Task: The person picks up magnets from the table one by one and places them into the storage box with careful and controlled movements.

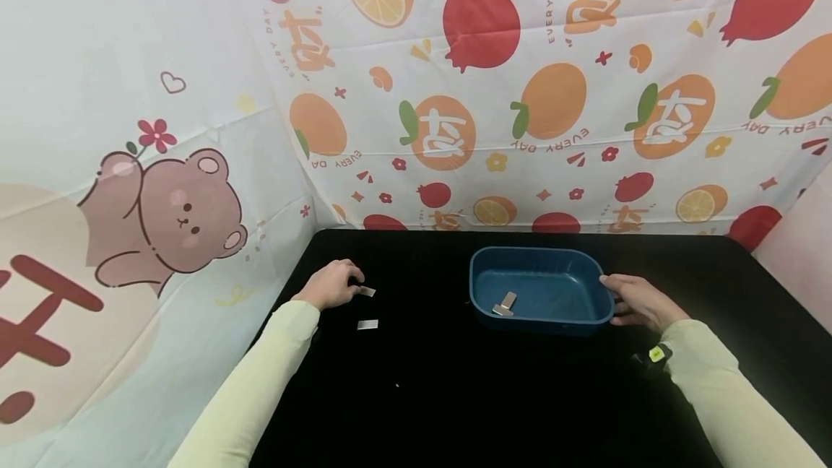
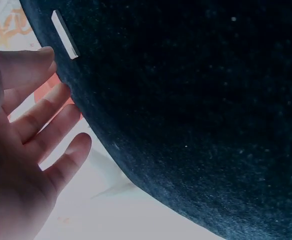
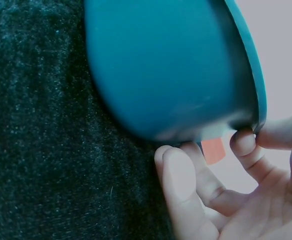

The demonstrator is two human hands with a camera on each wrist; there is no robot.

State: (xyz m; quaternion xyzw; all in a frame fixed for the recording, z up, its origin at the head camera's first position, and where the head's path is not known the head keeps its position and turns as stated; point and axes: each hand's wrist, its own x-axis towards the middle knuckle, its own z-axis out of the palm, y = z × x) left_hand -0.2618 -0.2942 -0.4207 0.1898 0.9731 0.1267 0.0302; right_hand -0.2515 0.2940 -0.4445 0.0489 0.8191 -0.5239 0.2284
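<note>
My left hand (image 1: pixel 334 284) is low over the left side of the black table, fingertips right at a small silver rectangular block (image 1: pixel 367 292). In the left wrist view its fingers are loosely bent, with nothing visible between them, and one thin block (image 2: pixel 65 35) lies just beyond the thumb tip. A second silver block (image 1: pixel 367 324) rests on the table nearer to me. With my right hand (image 1: pixel 640 302) I hold the right end of a blue plastic basin (image 1: pixel 542 321), thumb at the rim and fingers against the outer wall. Inside the basin are two silver blocks (image 1: pixel 509 300), one touching the other.
A black cloth-like table surface (image 1: pixel 422 410) spreads under everything. Printed fruit sheeting (image 1: pixel 487 114) rises behind the table's back edge, and a bear-print sheet (image 1: pixel 188 215) stands along the left. A tiny white speck (image 1: pixel 397 385) lies toward the front.
</note>
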